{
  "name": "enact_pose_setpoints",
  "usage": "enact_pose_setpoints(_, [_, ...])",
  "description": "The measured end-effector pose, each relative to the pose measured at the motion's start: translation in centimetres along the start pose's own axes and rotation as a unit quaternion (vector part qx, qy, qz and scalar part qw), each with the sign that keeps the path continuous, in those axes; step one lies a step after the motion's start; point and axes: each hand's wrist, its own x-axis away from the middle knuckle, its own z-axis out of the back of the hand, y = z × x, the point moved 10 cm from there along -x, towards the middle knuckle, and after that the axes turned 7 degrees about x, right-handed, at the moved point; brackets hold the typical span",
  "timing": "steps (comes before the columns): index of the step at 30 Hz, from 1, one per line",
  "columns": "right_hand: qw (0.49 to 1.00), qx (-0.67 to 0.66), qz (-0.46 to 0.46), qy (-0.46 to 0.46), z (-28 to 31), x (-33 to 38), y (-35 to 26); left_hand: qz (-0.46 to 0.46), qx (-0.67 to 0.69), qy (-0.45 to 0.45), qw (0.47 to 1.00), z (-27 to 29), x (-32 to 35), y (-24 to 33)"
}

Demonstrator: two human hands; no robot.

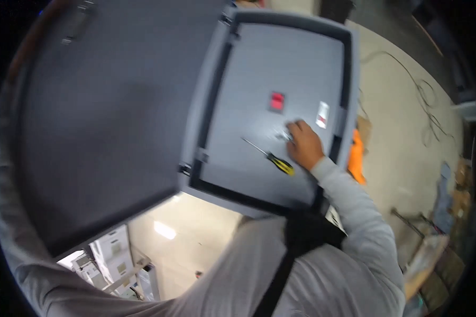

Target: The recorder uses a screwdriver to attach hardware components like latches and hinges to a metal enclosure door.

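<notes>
My right hand (305, 143) reaches into a grey enclosure (194, 121), its fingers curled down at some small shiny pieces (284, 136) on the flat inner panel (269, 58). Blur and the fingers hide what exactly is gripped. Just left of the hand lies a screwdriver (280, 163) with a yellow and black handle, its shaft pointing up-left. Beyond the fingers is a red part on a dark base (276, 101). A white label-like piece (322, 114) lies to the right. My left arm (8, 211) runs up along the outer edge of the open door (111, 116); its fingers cannot be made out.
The large dark door stands swung open to the left on hinges (185, 169). Orange cloth (357, 158) hangs by the enclosure's right side. A cable (423, 95) trails over the floor at the right. White cabinets (113, 251) stand at the lower left.
</notes>
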Motion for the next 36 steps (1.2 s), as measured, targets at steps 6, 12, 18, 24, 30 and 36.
enact_pose_setpoints(6, [0.982,0.146,0.099,-0.066,-2.8,0.4,2.8,0.289,0.491,0.327,0.754,2.5,3.1,1.8])
enact_pose_setpoints(12, [0.977,-0.154,-0.079,-0.127,-2.6,-4.8,4.3,0.411,0.511,0.252,0.711,1.2,4.0,1.6])
enact_pose_setpoints(18, [0.672,-0.694,-0.207,-0.152,0.3,-10.2,-3.0,0.399,0.557,0.26,0.681,1.9,3.5,2.2])
enact_pose_setpoints(24, [0.667,-0.717,-0.083,-0.183,5.2,-18.0,-13.0,0.426,0.585,0.24,0.647,2.5,3.4,3.7])
enact_pose_setpoints(30, [0.677,-0.716,0.017,-0.168,9.3,-21.9,-18.5,0.437,0.533,0.211,0.693,3.8,2.7,4.1])
enact_pose_setpoints(36, [0.668,-0.728,0.027,-0.152,10.5,-21.9,-19.2,0.445,0.548,0.185,0.683,3.1,3.1,3.7])
